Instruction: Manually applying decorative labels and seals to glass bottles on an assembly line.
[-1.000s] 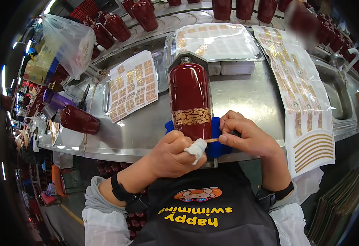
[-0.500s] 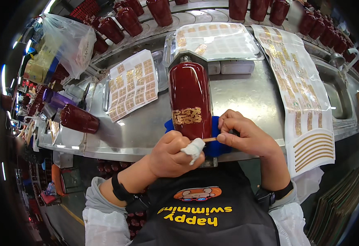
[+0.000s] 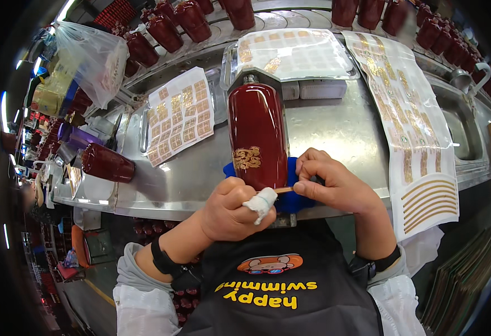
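Observation:
A dark red glass bottle lies on its side, its base toward me, with a gold ornament on its wall. Blue cloth shows under and beside the base. A thin gold sticker strip runs across the base end between my hands. My left hand is closed at the strip's left end; white cloth or wrapping covers its thumb area, and the exact grip is hidden. Thumb and forefinger of my right hand pinch the strip's right end.
A sheet of curved gold strips hangs over the counter's right edge. A sheet of gold stickers lies left; a metal tray with another sheet stands behind. One red bottle lies far left. Several bottles line the conveyor.
The lying bottle has rolled so its gold ornament sits farther left and shows less. Both hands keep the strip at its base. Bottles on the conveyor at the back have shifted right.

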`<state>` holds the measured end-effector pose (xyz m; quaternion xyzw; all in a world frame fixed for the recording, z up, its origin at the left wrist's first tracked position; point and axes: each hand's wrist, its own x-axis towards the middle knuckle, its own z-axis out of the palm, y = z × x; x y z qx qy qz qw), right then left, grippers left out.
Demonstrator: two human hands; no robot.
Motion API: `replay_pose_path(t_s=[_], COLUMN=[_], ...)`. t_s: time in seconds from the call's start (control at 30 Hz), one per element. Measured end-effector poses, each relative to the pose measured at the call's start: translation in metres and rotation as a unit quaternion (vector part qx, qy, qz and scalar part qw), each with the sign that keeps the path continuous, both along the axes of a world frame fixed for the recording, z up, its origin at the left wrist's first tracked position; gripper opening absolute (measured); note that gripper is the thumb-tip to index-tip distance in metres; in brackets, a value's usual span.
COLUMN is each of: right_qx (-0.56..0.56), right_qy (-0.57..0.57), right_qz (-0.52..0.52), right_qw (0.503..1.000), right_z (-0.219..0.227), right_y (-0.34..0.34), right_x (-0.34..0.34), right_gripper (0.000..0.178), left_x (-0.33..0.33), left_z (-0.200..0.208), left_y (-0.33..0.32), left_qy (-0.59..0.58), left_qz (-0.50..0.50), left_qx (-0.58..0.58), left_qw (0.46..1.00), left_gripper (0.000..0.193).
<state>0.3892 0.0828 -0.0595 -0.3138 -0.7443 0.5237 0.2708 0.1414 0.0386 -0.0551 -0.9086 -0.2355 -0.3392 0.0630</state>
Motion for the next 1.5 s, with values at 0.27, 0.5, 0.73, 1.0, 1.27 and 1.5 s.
replay_pose_path(t_s=[0.27,0.5,0.73,1.0,1.27,1.5], right_qx=[0.007,0.017,0.047,0.020,0.029,0.027], right_qy=[-0.006,-0.011,-0.017,-0.016,-0.024,-0.008], right_qz=[-0.013,-0.015,-0.010,-0.025,-0.025,-0.034], right_qw=[1.000,1.000,0.999,0.999,0.999,0.999], right_z=[0.002,-0.003,-0.001,-0.004,-0.002,-0.004], right_y=[-0.001,-0.001,-0.002,-0.001,-0.002,-0.003], right_x=[-0.002,-0.002,-0.003,-0.003,-0.006,-0.005], right_gripper=[0.025,0.025,0.028,0.025,0.025,0.025], left_x=[-0.008,0.000,-0.008,0.007,-0.010,0.008], left_z=[-0.014,-0.012,-0.016,0.004,-0.016,-0.001], left_y=[-0.006,-0.003,-0.008,0.005,-0.007,-0.001], left_qy=[-0.026,-0.009,-0.047,0.052,-0.008,0.044], left_qz=[0.005,0.000,0.022,-0.032,0.026,0.005], left_qx=[-0.023,0.001,-0.054,0.043,-0.002,0.040], left_qw=[0.999,1.000,0.997,0.997,1.000,0.998], left_gripper=[0.022,0.025,0.026,0.027,0.029,0.029])
